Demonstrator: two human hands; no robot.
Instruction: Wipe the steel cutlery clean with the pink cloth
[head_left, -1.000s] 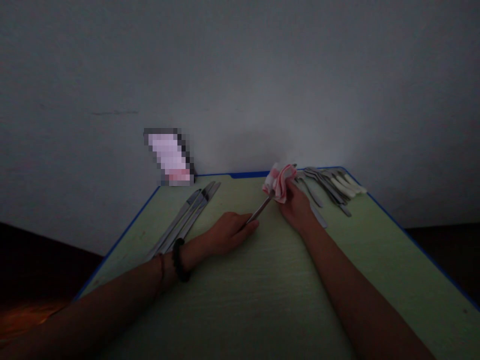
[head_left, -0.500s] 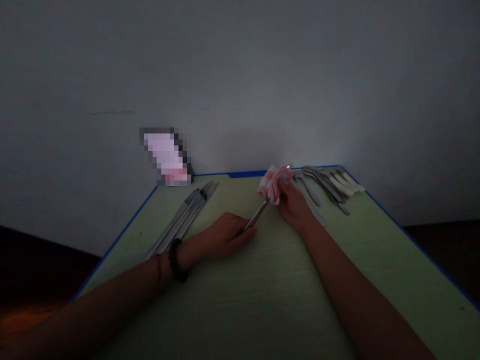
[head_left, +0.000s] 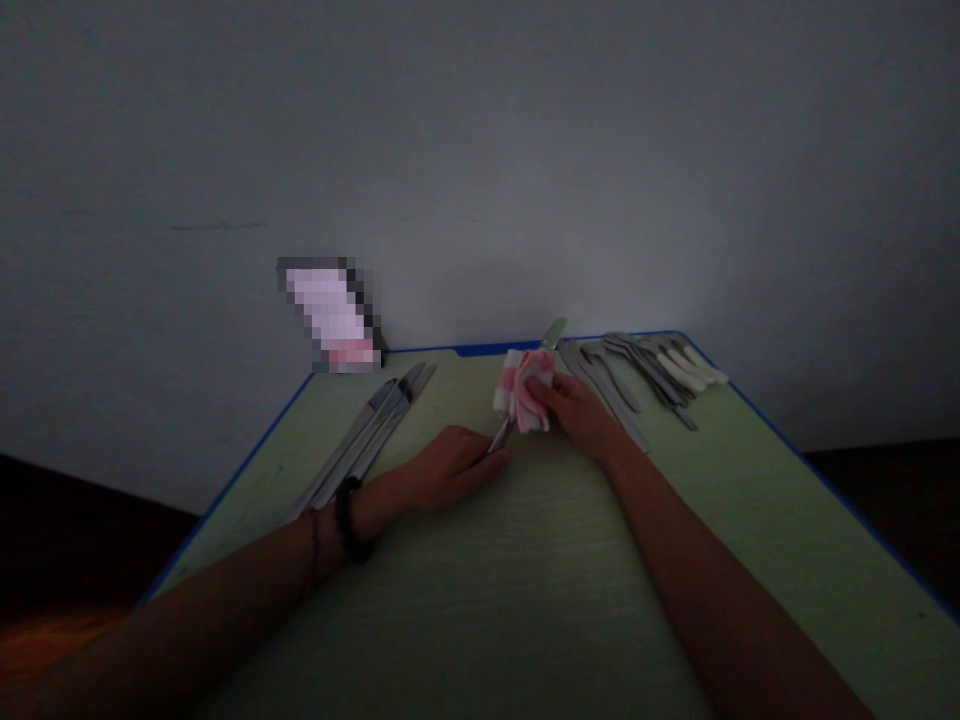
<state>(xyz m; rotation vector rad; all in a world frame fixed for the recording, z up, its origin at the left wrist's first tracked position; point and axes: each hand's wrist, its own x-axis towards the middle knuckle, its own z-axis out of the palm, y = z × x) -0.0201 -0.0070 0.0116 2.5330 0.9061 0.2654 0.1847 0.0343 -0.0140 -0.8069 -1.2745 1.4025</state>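
A grey wall stands behind a pale green table edged in blue. Over the table, the person's left hand is curled closed around the handle of a dinner knife, while the right hand pinches a cloth between thumb and fingers. Three spare knives lie side by side near the left forearm; a heap of cutlery sits at the far right. A phone, pixelated, leans at the far left corner. The pink-and-white cloth is bunched around the dinner knife's middle — its blade tip pokes out beyond, toward the wall.
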